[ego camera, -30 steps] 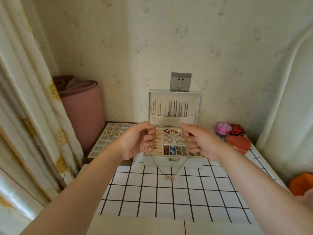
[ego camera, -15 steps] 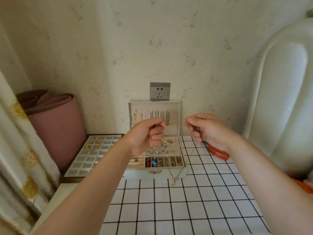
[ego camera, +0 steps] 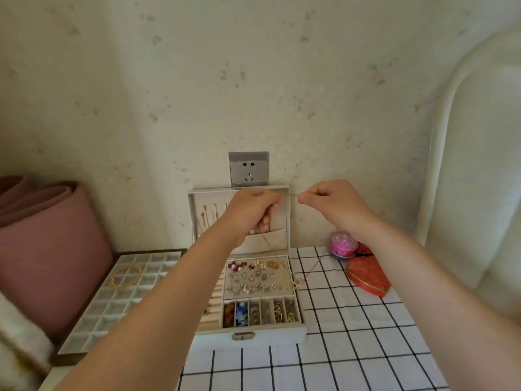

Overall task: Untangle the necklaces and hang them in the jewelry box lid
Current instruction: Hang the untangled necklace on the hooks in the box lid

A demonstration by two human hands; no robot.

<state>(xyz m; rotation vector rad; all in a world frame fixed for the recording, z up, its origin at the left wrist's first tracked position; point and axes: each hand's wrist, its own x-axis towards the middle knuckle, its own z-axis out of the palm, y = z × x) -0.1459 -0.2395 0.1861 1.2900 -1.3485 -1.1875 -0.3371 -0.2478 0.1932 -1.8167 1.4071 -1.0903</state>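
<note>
Right, your left hand (ego camera: 251,210) and right hand (ego camera: 328,201) each pinch an end of the necklace (ego camera: 299,281), its loop hanging in a V below them; lid (ego camera: 282,221) hooks (ego camera: 214,207) sit directly behind your left, so hang from there.

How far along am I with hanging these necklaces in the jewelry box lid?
Done: several chains hang in the jewelry box lid. In hand: your left hand and right hand pinch one necklace at the lid's top edge, its pendant dangling at the right edge of the box. Left: hooking this necklace in the lid.
</note>
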